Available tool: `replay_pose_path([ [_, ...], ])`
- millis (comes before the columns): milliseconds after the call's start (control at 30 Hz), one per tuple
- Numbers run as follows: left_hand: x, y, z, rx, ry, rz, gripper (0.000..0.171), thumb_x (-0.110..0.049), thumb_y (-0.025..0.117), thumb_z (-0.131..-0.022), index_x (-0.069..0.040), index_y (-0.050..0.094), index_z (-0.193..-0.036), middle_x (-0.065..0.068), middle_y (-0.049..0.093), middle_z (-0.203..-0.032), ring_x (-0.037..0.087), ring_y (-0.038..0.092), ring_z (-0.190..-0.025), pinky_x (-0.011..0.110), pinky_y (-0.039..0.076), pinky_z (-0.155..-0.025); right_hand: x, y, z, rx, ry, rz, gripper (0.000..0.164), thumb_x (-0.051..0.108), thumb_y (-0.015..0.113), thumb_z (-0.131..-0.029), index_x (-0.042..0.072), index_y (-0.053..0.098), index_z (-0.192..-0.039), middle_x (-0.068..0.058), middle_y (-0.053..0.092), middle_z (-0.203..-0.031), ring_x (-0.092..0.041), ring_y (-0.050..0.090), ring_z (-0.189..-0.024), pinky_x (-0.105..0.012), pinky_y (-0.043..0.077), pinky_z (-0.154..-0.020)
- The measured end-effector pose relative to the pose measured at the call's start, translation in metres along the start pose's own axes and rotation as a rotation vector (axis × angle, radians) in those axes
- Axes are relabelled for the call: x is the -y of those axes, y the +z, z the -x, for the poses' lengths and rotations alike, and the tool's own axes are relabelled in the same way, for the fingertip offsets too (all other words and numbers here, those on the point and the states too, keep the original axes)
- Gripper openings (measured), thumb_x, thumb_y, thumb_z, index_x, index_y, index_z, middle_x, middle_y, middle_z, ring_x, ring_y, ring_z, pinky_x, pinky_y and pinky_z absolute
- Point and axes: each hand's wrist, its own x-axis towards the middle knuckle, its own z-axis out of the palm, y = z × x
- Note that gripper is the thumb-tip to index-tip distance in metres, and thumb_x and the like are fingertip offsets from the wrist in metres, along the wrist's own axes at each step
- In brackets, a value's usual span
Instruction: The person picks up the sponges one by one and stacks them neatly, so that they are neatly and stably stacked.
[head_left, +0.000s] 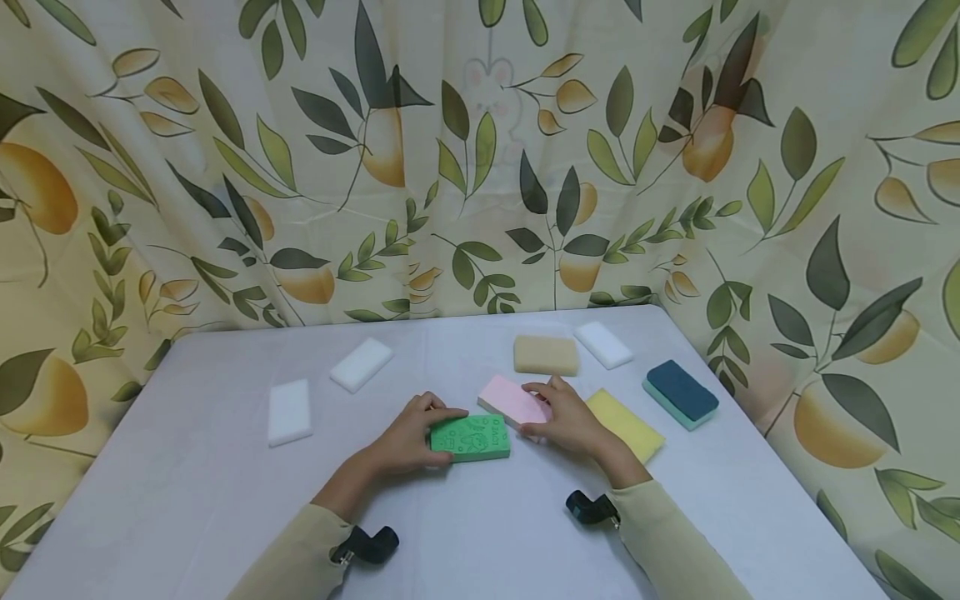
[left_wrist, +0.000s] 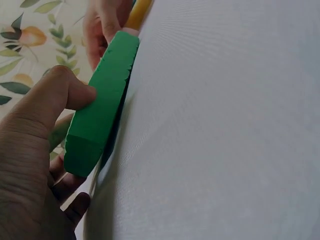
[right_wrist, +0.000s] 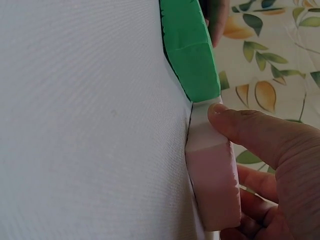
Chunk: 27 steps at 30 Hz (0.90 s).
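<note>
My left hand (head_left: 411, 435) grips the left end of a green sponge (head_left: 471, 438) with an embossed pattern on top, thumb on its near side and fingers on the far side. In the left wrist view the green sponge (left_wrist: 102, 95) shows its near face close over the table. Just right of it, a pink sponge (head_left: 512, 400) lies at a slant; my right hand (head_left: 567, 421) holds its right end between thumb and fingers. The right wrist view shows the pink sponge (right_wrist: 212, 185) with its end close to the green sponge (right_wrist: 192, 65).
Right of my hands lie a yellow sponge (head_left: 628, 427) and a blue-topped sponge (head_left: 681, 392). Behind stand a beige sponge (head_left: 546, 356) and a white block (head_left: 603, 345). Two more white blocks (head_left: 289, 412) lie at left on the white-covered table (head_left: 187, 483). A patterned curtain (head_left: 480, 208) hangs behind.
</note>
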Motion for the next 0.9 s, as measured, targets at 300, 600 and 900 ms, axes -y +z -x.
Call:
replay_pose_path([
  [300,-0.0025,0.001,0.0015,-0.01,-0.001,-0.018,0.064,-0.024,0.081,-0.073,-0.021,0.062,-0.134,-0.005,0.047,-0.106,0.015,0.041,-0.1,0.032,0.038,-0.085,-0.0004,0.0001,-0.0001,0.008,0.011,0.0,0.072,0.033,0.084,-0.076,0.012,0.056,-0.138,-0.005,0.044,-0.096,-0.019,0.044,-0.091,-0.031,0.037,-0.077],
  [600,0.0005,0.0014,0.0021,-0.019,0.006,-0.024,0.064,-0.026,0.081,-0.074,-0.021,0.062,-0.135,-0.005,0.049,-0.111,0.014,0.042,-0.103,0.035,0.038,-0.088,-0.0012,0.0003,-0.0002,0.015,0.023,-0.01,0.072,0.035,0.084,-0.076,0.014,0.055,-0.139,-0.004,0.045,-0.098,-0.02,0.044,-0.094,-0.032,0.037,-0.08],
  [900,0.0001,0.0028,0.0039,-0.039,-0.013,0.004,0.063,-0.024,0.082,-0.075,-0.02,0.062,-0.134,-0.005,0.049,-0.114,0.015,0.043,-0.106,0.037,0.04,-0.091,-0.001,-0.0005,0.0007,0.017,0.023,-0.022,0.072,0.035,0.084,-0.076,0.014,0.055,-0.139,-0.005,0.045,-0.098,-0.02,0.045,-0.094,-0.032,0.037,-0.079],
])
